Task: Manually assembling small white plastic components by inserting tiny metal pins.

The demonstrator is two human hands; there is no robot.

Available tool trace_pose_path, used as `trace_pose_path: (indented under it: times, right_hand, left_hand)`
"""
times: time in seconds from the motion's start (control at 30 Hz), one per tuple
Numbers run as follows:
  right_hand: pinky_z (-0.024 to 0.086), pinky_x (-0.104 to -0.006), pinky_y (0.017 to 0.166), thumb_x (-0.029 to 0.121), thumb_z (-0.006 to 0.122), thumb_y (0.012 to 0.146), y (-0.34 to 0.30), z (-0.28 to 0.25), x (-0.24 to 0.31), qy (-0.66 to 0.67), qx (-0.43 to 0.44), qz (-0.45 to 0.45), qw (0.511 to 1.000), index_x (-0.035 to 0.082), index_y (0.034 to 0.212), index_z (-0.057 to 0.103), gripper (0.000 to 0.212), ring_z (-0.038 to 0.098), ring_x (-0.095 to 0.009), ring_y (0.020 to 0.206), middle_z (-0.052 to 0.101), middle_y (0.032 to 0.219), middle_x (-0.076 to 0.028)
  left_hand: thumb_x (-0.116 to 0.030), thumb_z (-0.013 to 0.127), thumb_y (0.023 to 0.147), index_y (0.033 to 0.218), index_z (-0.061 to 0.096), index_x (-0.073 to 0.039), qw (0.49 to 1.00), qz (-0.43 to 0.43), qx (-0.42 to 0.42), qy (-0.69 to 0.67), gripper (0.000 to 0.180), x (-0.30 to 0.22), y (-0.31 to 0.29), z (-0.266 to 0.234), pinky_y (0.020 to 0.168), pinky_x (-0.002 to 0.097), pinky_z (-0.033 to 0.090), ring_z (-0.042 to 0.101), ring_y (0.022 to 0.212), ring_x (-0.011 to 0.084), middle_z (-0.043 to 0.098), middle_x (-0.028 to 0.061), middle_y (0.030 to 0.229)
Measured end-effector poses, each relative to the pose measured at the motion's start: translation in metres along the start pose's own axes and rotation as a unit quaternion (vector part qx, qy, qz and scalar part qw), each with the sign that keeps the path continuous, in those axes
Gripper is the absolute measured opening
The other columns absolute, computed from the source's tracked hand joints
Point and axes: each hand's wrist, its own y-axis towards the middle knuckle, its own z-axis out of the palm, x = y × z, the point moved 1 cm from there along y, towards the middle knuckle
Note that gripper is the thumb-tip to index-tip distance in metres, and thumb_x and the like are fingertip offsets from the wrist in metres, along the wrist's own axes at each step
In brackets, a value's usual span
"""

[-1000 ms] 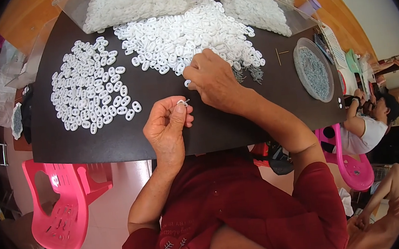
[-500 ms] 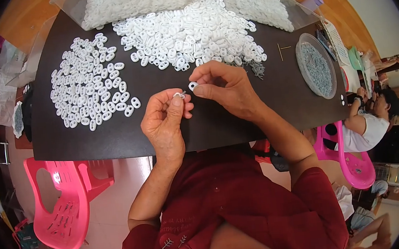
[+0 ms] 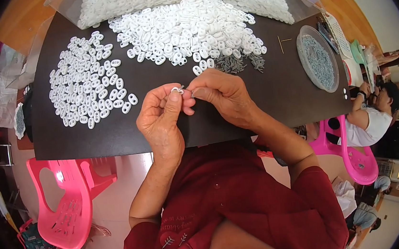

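My left hand [image 3: 161, 118] is closed in a pinch on a small white oval plastic piece [image 3: 175, 90] at the tips of thumb and index finger. Close against it, my right hand [image 3: 223, 96] pinches too; a tiny grey bit shows at its fingertips, too small to name. Just beyond the right hand lie a few white two-holed oval pieces [image 3: 197, 70] and a small heap of grey screws [image 3: 232, 64]. Past these spreads a big pile of white oval pieces [image 3: 190, 29]. A flatter group of such pieces [image 3: 83, 85] lies to the left of my hands.
Two clear bags [image 3: 130, 4] [image 3: 259, 1] of white pieces stand at the back of the dark table [image 3: 91, 144]. A round clear tub [image 3: 303, 59] of grey screws sits at the right. Pink chairs [image 3: 66, 209] [image 3: 357, 164] flank me; another person [image 3: 369, 117] sits at the right.
My right hand has come down and left, up to the left fingertips. The white piece it pinched no longer shows there. White pieces and grey screws behind it have come into sight.
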Motion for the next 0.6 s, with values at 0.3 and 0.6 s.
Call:
trace_pose_path:
  times: [0.3,0.6]
  right_hand:
    - [0.046,-0.0213,0.07,0.003,0.059,0.086,-0.005,0.002,0.01,0.17,-0.046,0.165,0.97,0.002,0.099,0.065,0.014,0.056,-0.006,0.076,0.063,0.085,0.0]
    - [0.045,-0.0206,0.065,0.003,0.064,0.081,-0.002,-0.008,0.005,0.229,-0.054,0.168,0.957,0.001,0.104,0.064,0.023,0.056,-0.006,0.073,0.065,0.082,-0.003]
  left_hand:
    - [-0.005,0.055,0.09,0.097,0.056,0.006,1.0,-0.017,0.006,-0.022,0.014,0.002,0.001,0.004,0.056,0.0241,0.049,0.063,0.068,0.0161,0.065,0.015,0.083]
    - [-0.006,0.057,0.088,0.101,0.057,0.006,0.999,0.002,0.008,0.035,0.018,0.001,0.0,0.002,0.053,0.024,0.048,0.062,0.064,0.0157,0.064,0.0139,0.081]
